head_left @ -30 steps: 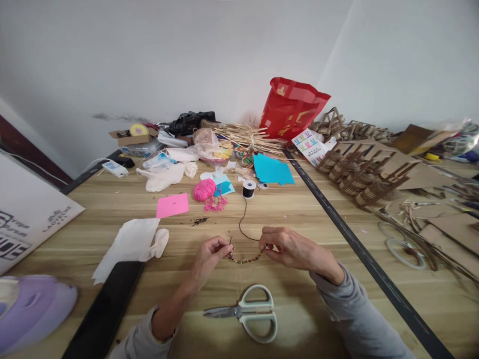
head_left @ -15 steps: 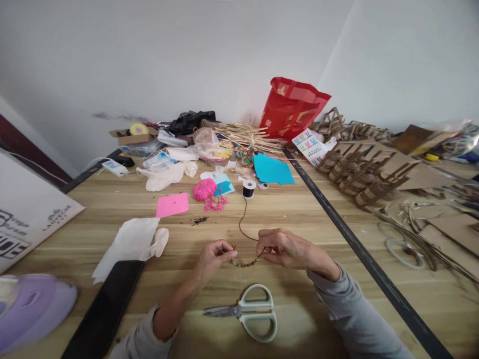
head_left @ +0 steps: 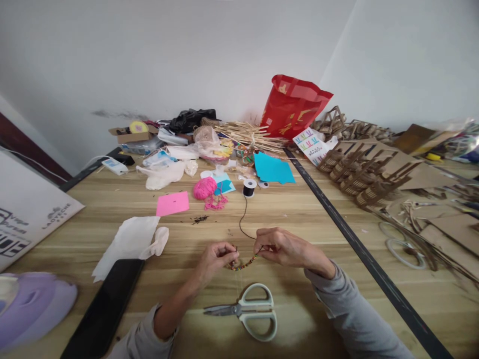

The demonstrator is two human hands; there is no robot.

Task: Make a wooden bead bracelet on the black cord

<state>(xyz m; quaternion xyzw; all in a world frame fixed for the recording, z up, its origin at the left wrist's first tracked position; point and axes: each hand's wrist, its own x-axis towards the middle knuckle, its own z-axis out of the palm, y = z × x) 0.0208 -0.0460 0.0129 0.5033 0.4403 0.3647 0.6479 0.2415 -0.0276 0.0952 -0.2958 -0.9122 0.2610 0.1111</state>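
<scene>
A short string of small coloured beads (head_left: 245, 265) sags between my two hands above the table. My left hand (head_left: 217, 259) pinches its left end, and a dark cord tip pokes up from the fingertips. At the other end, my right hand (head_left: 282, 248) is closed on the black cord (head_left: 242, 223), which runs back across the wood to a spool (head_left: 249, 187). White-handled scissors (head_left: 243, 310) lie just in front of the hands, blades pointing left. Small black cord scraps (head_left: 199, 219) are scattered farther back.
Pink yarn (head_left: 205, 188), a pink card (head_left: 172, 203) and blue sheets (head_left: 274, 168) lie beyond the hands. On the left are a black phone-like slab (head_left: 105, 309), white paper (head_left: 127, 244) and a purple object (head_left: 33, 309). Small woven baskets (head_left: 370, 184) stand right, a red bag (head_left: 295, 107) behind.
The beaded string now hangs a little lower and farther left, bending beneath my left fingertips. My right hand has shifted slightly left. Both hands keep their pinch.
</scene>
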